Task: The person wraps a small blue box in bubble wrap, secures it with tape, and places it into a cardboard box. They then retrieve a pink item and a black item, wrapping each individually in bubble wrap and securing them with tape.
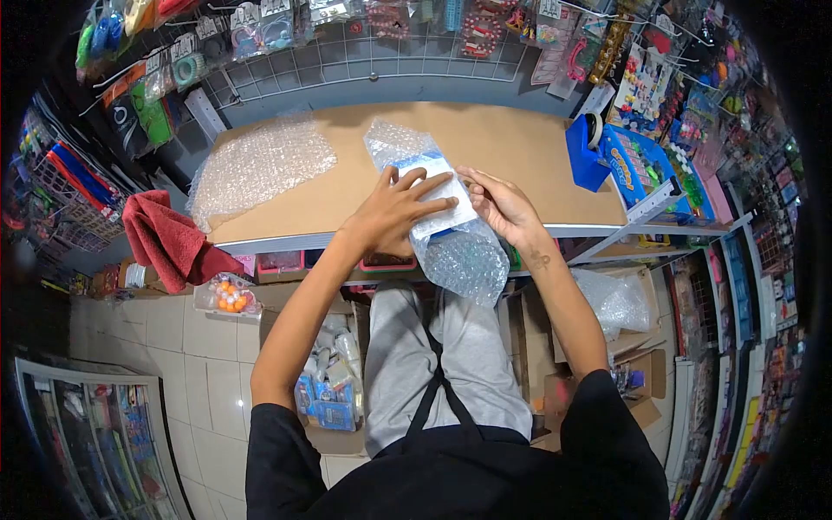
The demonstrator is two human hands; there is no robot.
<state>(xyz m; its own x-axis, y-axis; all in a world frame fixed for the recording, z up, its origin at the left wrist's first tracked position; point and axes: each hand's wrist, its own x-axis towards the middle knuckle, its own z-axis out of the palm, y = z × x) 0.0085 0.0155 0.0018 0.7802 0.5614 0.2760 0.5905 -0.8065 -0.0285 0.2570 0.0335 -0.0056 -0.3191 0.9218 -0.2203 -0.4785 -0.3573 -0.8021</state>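
A flat white-and-blue package (462,208) lies on a sheet of bubble wrap (468,262) at the front of the brown tabletop. The wrap reaches past the package at the back and hangs over the table's front edge. My left hand (400,206) rests on the package with its fingers spread, pressing from above. At the package's right side, my right hand (504,206) is closed, thumb and fingers pinched together at the wrap's edge. The exact grip of those fingertips is partly hidden.
Another bubble wrap sheet (260,165) lies on the table's left. A blue tape dispenser (589,156) stands at the right, beside a blue display box (637,169). A red cloth (169,238) hangs at the left corner. Goods hang behind; cartons (646,390) stand below.
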